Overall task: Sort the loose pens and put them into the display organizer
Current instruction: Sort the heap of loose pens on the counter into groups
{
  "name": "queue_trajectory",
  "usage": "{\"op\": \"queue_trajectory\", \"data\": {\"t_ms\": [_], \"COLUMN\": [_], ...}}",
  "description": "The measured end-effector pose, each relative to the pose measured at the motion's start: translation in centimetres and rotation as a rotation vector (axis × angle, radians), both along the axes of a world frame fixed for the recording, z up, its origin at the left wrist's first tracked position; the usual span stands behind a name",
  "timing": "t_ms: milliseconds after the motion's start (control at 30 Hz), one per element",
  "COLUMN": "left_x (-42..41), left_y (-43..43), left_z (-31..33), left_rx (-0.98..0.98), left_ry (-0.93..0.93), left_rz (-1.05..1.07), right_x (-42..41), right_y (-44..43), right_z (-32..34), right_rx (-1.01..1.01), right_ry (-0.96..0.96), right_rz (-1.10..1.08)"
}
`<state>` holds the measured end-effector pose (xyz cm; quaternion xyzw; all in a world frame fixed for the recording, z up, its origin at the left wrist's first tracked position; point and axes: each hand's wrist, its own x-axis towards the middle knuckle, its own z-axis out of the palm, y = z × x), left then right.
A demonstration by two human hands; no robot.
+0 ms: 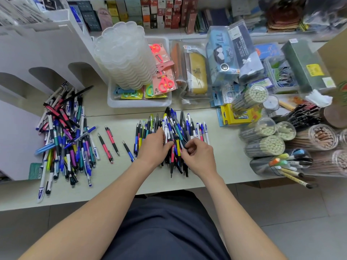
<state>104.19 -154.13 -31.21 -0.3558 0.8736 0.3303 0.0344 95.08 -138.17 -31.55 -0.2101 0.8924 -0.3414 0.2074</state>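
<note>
- Left hand (153, 147) presses fairly straight fingers on the mid-desk pen pile (174, 128); right hand (200, 157) pinches pens there.
- Risk: jostled pens could roll off the desk's near edge.

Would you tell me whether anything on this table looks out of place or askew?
A brush pokes out of a tub lying on its side at the right, its tip overhanging the front edge of the table.

Both bare forearms (105, 207) reach forward and converge. The left hand (153, 147) lies palm down, fingers fairly straight, thumb stretched rightward. Just beside it, the right hand (200, 156) is knuckles up with fingers curled inward; any pinch is unclear.
</note>
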Motion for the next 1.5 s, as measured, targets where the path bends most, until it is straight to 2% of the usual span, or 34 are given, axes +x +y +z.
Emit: {"op": "queue_trajectory", "data": {"t_ms": [133,267,433,733,867,1067,1200,1400,1500], "left_x": [0.0,0.1,0.3,0.8,1.5,1.7,1.8,1.6,1.4], "left_y": [0.3,0.2,0.4,0.4,0.1,-0.1,-0.3,-0.8,-0.6], "left_z": [-0.2,-0.1,-0.2,0.2,0.1,1.6,2.8,2.2,1.6], "left_rx": [0.049,0.108,0.19,0.288,0.268,0.324,0.3,0.36,0.387], "left_ry": [0.026,0.014,0.004,-0.032,-0.094,-0.247,-0.297,-0.246,-0.181], "left_rz": [0.05,0.077,0.111,0.167,0.137,0.117,0.095,0.108,0.107], "right_x": [0.5,0.8,2.1,3.7,4.2,4.8,4.3,0.0,-2.5], "right_y": [0.5,0.1,-0.9,-2.3,-2.7,-3.3,-3.5,-1.8,-0.2], "right_z": [0.2,0.5,0.4,0.2,0.3,0.6,1.6,5.4,7.0], "right_rx": [0.052,0.211,0.359,0.365,0.48,0.505,0.431,0.386,0.298], "right_ry": [-0.098,-0.174,-0.098,0.069,0.186,0.183,0.081,-0.306,-0.352], "right_rz": [-0.027,0.132,0.195,0.182,0.277,0.289,0.262,0.211,0.099]}}
